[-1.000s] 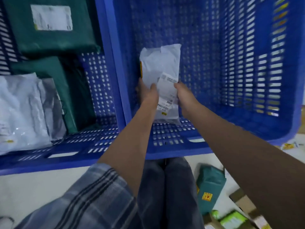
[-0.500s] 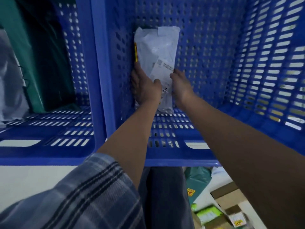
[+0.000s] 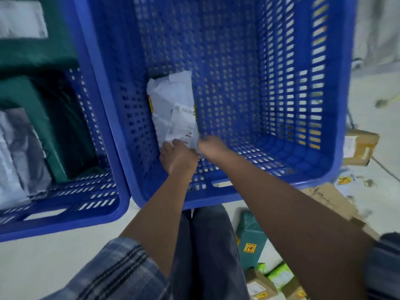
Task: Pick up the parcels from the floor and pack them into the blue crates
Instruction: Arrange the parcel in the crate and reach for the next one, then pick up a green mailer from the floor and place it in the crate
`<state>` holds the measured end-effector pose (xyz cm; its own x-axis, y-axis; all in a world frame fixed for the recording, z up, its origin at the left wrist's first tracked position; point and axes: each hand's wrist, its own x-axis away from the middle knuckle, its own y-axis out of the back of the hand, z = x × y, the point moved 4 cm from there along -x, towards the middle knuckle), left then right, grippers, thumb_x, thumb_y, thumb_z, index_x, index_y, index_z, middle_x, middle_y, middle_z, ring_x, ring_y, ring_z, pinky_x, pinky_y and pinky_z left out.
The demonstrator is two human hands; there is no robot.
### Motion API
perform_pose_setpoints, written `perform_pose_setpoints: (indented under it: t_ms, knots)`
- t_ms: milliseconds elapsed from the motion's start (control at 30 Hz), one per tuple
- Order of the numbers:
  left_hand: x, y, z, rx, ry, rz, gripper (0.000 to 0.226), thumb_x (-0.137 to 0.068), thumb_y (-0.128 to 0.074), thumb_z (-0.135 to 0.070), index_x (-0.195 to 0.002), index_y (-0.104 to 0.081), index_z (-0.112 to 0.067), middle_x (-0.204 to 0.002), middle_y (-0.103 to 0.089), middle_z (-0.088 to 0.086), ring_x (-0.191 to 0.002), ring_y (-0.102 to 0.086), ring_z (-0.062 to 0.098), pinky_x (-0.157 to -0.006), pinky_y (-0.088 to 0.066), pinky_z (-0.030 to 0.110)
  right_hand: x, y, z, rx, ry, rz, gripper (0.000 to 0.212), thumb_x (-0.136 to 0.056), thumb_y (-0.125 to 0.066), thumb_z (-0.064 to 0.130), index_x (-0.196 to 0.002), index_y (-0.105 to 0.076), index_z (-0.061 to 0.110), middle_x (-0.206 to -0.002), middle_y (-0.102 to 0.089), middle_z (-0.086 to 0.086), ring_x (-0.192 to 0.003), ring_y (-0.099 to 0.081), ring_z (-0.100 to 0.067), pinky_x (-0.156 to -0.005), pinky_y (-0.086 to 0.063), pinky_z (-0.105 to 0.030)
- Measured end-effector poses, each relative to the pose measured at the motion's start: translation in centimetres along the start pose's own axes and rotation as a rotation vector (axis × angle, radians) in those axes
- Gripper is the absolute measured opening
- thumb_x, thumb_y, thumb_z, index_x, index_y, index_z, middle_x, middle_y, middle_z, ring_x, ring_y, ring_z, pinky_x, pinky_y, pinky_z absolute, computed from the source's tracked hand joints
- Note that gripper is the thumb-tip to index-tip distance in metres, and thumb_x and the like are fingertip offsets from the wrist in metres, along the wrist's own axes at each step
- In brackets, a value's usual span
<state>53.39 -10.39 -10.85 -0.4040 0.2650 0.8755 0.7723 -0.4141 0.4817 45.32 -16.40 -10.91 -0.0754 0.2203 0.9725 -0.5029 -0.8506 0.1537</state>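
A white plastic parcel (image 3: 173,98) with a printed label lies inside the right blue crate (image 3: 216,198), along its left wall. My left hand (image 3: 177,158) holds the parcel's near end, fingers curled over the label's edge. My right hand (image 3: 213,148) is at the parcel's near right corner, too blurred to show its fingers. The left blue crate (image 3: 65,219) holds green parcels (image 3: 32,59) and a silver parcel (image 3: 13,161).
On the floor by my legs lie a green parcel (image 3: 251,241), small cardboard boxes (image 3: 259,284) and a green-white packet (image 3: 281,276). A flat cardboard piece (image 3: 329,198) and a brown box (image 3: 359,146) sit right of the crate.
The white parcel has gone from upright in both hands to lying low along the crate's left wall. Both hands slid to its near end, and the view pulled back.
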Motion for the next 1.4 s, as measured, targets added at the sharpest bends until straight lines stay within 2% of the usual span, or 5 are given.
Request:
perform_pose_setpoints:
  t_ms: [167,567,900,1033,1400]
  knots:
    - [2.6,1.3,-0.9,-0.083,-0.038,0.008,0.041,-0.098,-0.039,-0.027,-0.13,-0.038,-0.002,-0.133,-0.042,0.02,-0.117,-0.047,0.036,-0.096,-0.043,0.043,4.1,1.7,-3.4,-0.258,0.06,-0.083,0.031,-0.096,-0.039,0.013,-0.067,-0.045,0.022,-0.079,-0.055,-0.008,-0.077,-0.053,-0.022,-0.08,-0.049,-0.036]
    - [13.2,-1.4,-8.6,-0.075,-0.505,-0.057,0.027,-0.098,-0.037,-0.018,-0.108,-0.051,0.003,-0.108,-0.06,0.027,-0.099,-0.057,0.039,-0.079,-0.041,0.041,18.6,9.3,-18.0,-1.288,0.027,-0.734,0.026,-0.092,-0.032,-0.003,-0.079,-0.053,0.007,-0.065,-0.052,-0.007,-0.053,-0.049,-0.015,-0.046,-0.047,-0.022]
    - [22.0,-13.6,-8.6,-0.794,-1.388,-0.448,0.025,-0.086,-0.039,-0.02,-0.083,-0.059,-0.005,-0.087,-0.06,0.015,-0.076,-0.058,0.03,-0.073,-0.039,0.037,19.6,-4.0,-36.5,-1.838,-0.393,-0.686,0.021,-0.094,-0.043,0.005,-0.077,-0.054,0.011,-0.067,-0.055,-0.008,-0.057,-0.054,-0.018,-0.051,-0.047,-0.024]
    - [22.1,-17.8,-3.2,-1.016,-1.253,-0.141,0.048,-0.094,-0.017,-0.027,-0.096,-0.058,-0.001,-0.096,-0.06,0.017,-0.091,-0.057,0.032,-0.08,-0.042,0.039,20.5,-11.6,-41.2,-1.717,-0.452,-0.465,0.021,-0.094,-0.047,0.009,-0.073,-0.051,0.013,-0.051,-0.058,-0.001,-0.041,-0.056,-0.011,-0.045,-0.046,-0.02]
    - [25.3,-27.0,4.6,-1.058,-0.836,0.048,0.041,-0.102,-0.027,-0.028,-0.105,-0.054,0.003,-0.111,-0.058,0.023,-0.105,-0.054,0.034,-0.089,-0.04,0.04,25.3,-19.6,-53.5,-1.657,-0.464,-0.328,0.016,-0.097,-0.045,0.015,-0.098,-0.054,0.001,-0.076,-0.058,-0.01,-0.066,-0.056,-0.019,-0.062,-0.048,-0.027]
